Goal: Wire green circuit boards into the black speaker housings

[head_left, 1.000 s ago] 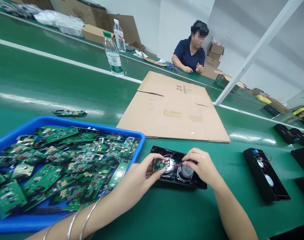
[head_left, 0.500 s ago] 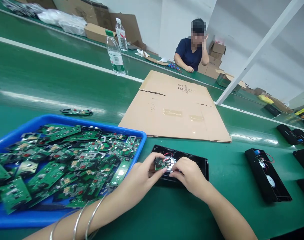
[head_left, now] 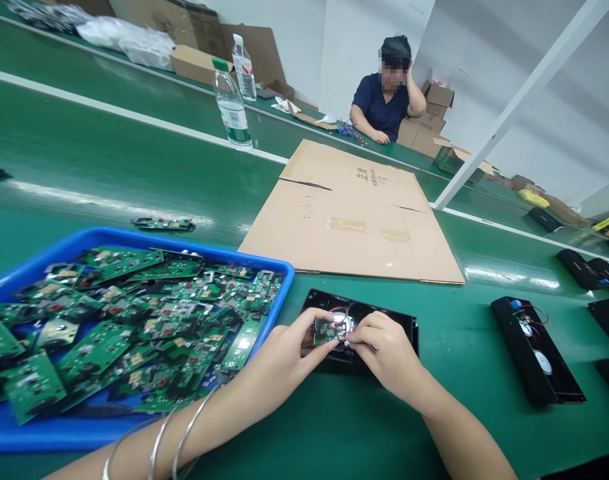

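A: Head view: the black speaker housing (head_left: 384, 320) lies on the green belt beside the blue tray (head_left: 264, 267), unmoved since a second ago.

B: The right hand (head_left: 384, 353) has been brought leftward off the second driver. The small circuit board (head_left: 327, 330) is pinched over the housing by left hand (head_left: 284, 353) fingertips, right fingertips closed at its edge.

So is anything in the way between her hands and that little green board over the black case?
Nothing visible. The left hand already pinches the small green board at its edge, and the right hand touches its other side. The board sits over the open black case, above a round speaker; the red wires curve behind it.
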Demonstrator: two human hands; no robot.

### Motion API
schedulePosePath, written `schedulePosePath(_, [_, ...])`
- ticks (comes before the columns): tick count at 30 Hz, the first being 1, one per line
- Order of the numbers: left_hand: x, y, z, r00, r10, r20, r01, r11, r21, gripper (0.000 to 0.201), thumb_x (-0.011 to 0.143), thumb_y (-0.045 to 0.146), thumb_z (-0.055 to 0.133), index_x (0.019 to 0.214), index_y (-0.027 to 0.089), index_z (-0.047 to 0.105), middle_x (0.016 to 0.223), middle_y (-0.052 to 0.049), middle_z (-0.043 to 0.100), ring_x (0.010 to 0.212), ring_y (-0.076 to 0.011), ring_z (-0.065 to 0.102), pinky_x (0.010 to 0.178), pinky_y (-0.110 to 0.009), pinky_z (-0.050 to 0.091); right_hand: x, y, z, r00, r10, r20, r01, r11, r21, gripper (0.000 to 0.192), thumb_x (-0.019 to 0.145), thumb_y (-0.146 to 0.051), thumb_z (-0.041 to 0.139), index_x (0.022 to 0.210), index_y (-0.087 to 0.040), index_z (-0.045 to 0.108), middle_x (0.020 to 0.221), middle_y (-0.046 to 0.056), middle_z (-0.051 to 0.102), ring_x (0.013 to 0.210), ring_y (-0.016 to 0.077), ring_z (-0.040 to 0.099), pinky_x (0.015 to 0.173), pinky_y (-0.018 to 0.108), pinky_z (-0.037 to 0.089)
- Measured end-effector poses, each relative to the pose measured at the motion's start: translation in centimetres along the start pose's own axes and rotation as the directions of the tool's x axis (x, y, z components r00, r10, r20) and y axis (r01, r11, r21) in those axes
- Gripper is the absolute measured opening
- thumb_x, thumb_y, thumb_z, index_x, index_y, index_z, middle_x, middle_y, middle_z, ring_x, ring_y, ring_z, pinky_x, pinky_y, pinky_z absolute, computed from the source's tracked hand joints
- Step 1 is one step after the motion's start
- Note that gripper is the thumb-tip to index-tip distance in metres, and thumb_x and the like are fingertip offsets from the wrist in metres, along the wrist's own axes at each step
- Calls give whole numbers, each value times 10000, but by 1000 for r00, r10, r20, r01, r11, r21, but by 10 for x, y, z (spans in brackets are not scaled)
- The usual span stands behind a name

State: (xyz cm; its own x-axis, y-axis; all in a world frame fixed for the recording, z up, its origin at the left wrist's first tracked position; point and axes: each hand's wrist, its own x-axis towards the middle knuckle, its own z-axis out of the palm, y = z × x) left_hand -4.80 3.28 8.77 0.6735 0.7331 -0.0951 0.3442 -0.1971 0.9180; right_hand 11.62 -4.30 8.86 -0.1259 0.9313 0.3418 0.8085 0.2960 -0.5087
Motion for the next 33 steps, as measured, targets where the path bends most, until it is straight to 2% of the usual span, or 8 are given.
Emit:
schedulePosePath(3, [0, 1, 1, 999, 32, -11, -32, 999, 19, 253, 741, 378, 466, 924, 207, 501, 478, 74, 460, 420, -130, 456, 415, -215, 355, -3, -1, 7, 992, -70, -101, 51, 983, -174, 236, 864, -134, 448, 701, -160, 616, 664, 36, 547, 624, 130, 473, 562, 244, 411])
schedulePosePath(7, [-1, 2, 3, 998, 65, -14, -65, 998, 0, 207, 743, 355, 476, 889, 210, 500, 512, 66, 461, 458, -130, 472, 432, -214, 362, -5, -6, 15, 977, -152, -149, 77, 905, -418, 325, 863, -88, 403, 583, -153, 554, 585, 31, 492, 565, 134, 399, 525, 266, 333])
schedulePosePath(12, [-2, -1, 6, 998, 66, -23, -66, 998, 1, 173, 745, 339, 477, 862, 212, 482, 508, 70, 459, 448, -125, 465, 432, -212, 356, -6, -10, 17, 971, -200, -131, 103, 845, -525, 342, 848, -50, 404, 540, -153, 508, 571, 26, 462, 559, 132, 359, 517, 271, 277])
schedulePosePath(18, [-4, -5, 11, 986, 155, -57, -148, 983, 107, 156, 762, 324, 445, 855, 216, 507, 507, 63, 444, 450, -129, 459, 428, -212, 343, -7, -16, 18, 960, -250, -128, 117, 771, -626, 357, 828, -6, 392, 519, -151, 499, 562, 30, 426, 550, 139, 330, 510, 286, 232])
schedulePosePath(22, [-6, -7, 14, 983, 172, -65, -164, 980, 115, 164, 770, 311, 416, 868, 209, 497, 500, 60, 432, 437, -130, 446, 427, -215, 339, -8, -20, 23, 952, -269, -150, 121, 775, -621, 355, 824, 7, 382, 534, -143, 521, 569, 43, 453, 552, 146, 351, 513, 293, 257])
schedulePosePath(27, [-7, -9, 12, 976, 210, -54, -198, 966, 167, 167, 801, 293, 403, 900, 204, 505, 498, 61, 440, 426, -130, 447, 413, -212, 323, -7, -16, 21, 959, -242, -151, 115, 813, -570, 293, 838, -6, 395, 648, -134, 577, 602, 45, 513, 576, 149, 416, 519, 285, 303])
schedulePosePath(30, [-6, -6, 7, 971, 236, -24, -229, 958, 174, 171, 825, 291, 401, 934, 217, 511, 572, 40, 535, 474, -134, 504, 448, -211, 365, -5, -9, 13, 983, -158, -91, 103, 892, -439, 201, 857, -74, 435, 744, -140, 587, 629, 30, 537, 582, 144, 443, 523, 272, 339])
schedulePosePath(33, [-6, -4, 4, 961, 275, 30, -277, 954, 113, 168, 835, 283, 407, 948, 230, 520, 794, 1, 650, 633, -140, 603, 551, -206, 433, -3, -4, 5, 999, -31, 18, 35, 953, -301, 66, 835, -158, 537, 884, -153, 582, 672, 10, 564, 604, 134, 477, 552, 258, 383])
